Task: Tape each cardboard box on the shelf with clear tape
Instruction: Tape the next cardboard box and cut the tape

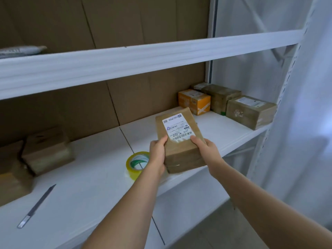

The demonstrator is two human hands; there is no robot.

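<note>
While both hands hold box [179,139], tape roll [137,163] rests on white shelf [89,186].

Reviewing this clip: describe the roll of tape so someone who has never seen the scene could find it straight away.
Start at the white shelf board below the white front beam. Near its middle, both hands hold a brown labelled box; the tape roll lies flat on the board beside the left hand. It is the only round thing there, yellowish-clear with a green and white core, unlike the square boxes and the thin knife.
</note>
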